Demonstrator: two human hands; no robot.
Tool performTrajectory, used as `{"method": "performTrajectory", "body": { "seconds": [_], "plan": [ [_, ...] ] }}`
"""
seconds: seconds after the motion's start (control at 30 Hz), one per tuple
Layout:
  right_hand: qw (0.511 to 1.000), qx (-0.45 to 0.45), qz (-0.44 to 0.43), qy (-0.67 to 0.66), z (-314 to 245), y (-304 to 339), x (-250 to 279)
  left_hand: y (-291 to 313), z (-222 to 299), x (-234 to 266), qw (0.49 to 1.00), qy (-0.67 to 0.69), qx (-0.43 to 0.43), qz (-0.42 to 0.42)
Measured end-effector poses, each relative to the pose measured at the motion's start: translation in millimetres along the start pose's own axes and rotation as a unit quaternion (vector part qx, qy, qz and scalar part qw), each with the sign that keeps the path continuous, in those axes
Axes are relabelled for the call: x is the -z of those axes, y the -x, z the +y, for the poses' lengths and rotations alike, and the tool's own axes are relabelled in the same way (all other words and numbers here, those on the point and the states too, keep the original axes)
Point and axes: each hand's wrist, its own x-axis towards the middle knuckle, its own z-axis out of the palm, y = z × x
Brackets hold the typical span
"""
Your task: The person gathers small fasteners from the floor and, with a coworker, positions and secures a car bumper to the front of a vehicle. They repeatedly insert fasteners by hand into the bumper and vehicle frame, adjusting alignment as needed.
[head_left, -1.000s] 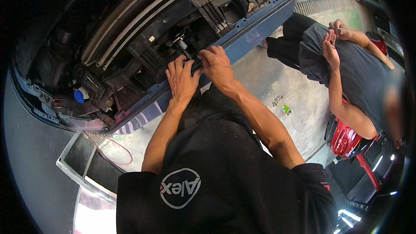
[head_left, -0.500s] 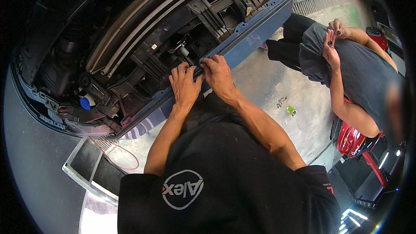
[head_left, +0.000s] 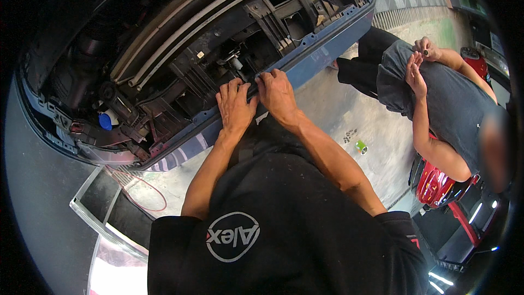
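A blue car bumper (head_left: pixel 326 45) runs slantwise across the view at the front of an open engine bay. My left hand (head_left: pixel 236 108) rests on its top edge, with the fingers curled over the rim and the thumb toward the right hand. Close beside it, my right hand (head_left: pixel 277 95) presses thumb and fingers together at the same edge. Whatever sits in that pinch is too small and too covered to name. Behind the fingertips lies the hood latch area (head_left: pixel 236 61), with a pale spring-like part.
Right of the bumper stands a co-worker (head_left: pixel 436 84), hands together, holding a small dark piece. A green-and-white can (head_left: pixel 361 147) and several small dark pieces (head_left: pixel 350 135) lie on the floor. A blue reservoir cap (head_left: pixel 105 121) shows at left; a red car (head_left: pixel 438 183) stands behind.
My view has shifted slightly; both hands stay at the same bumper edge with nearly the same grip. The co-worker's open palm has turned and closed toward the other hand.
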Motion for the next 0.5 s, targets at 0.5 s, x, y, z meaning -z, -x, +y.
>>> {"method": "performTrajectory", "body": {
  "seconds": [0.5],
  "plan": [
    [0.995,0.012,-0.085,0.058,-9.3,3.4,12.1,-0.5,-1.4,-3.3,0.999,-0.016,0.002,-0.029]
  ]
}}
